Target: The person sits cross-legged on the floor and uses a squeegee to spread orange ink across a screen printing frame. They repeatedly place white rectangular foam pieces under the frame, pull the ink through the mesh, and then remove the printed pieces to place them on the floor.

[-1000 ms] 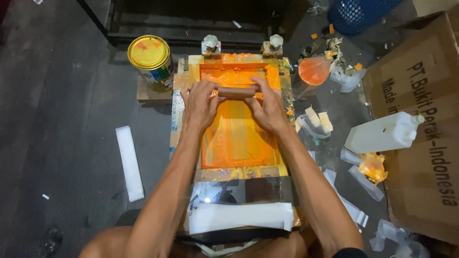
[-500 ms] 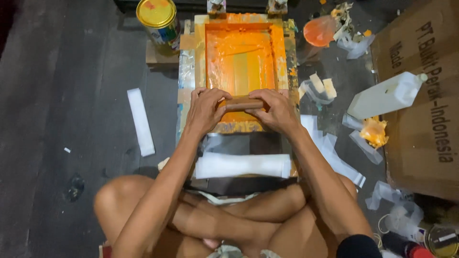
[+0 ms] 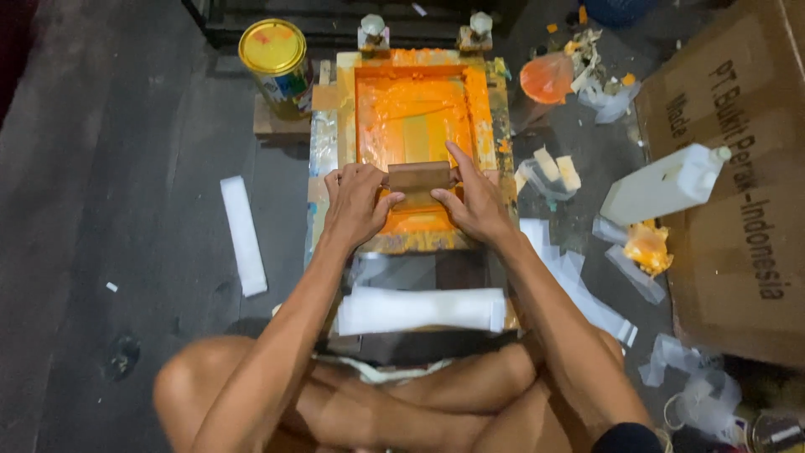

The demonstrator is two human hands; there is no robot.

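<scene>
At the centre of the frame, both hands grip a brown wooden squeegee (image 3: pixel 417 181) that rests on the orange-inked mesh of a screen-printing frame (image 3: pixel 344 109), near its lower edge. The left hand (image 3: pixel 359 204) wraps its fingers over the squeegee's left end; the right hand (image 3: pixel 475 201) holds the right end, forefinger stretched up along the ink.

To do this pull well, I judge that pressure should stay even across both ends, the blade square to the frame and tilted steadily, so the ink spreads without streaks.

A yellow-lidded paint can (image 3: pixel 278 55) stands at upper left, a white plastic bottle (image 3: pixel 667 184) lies at right, and a white folded cloth (image 3: pixel 421 309) sits just below the frame.
</scene>
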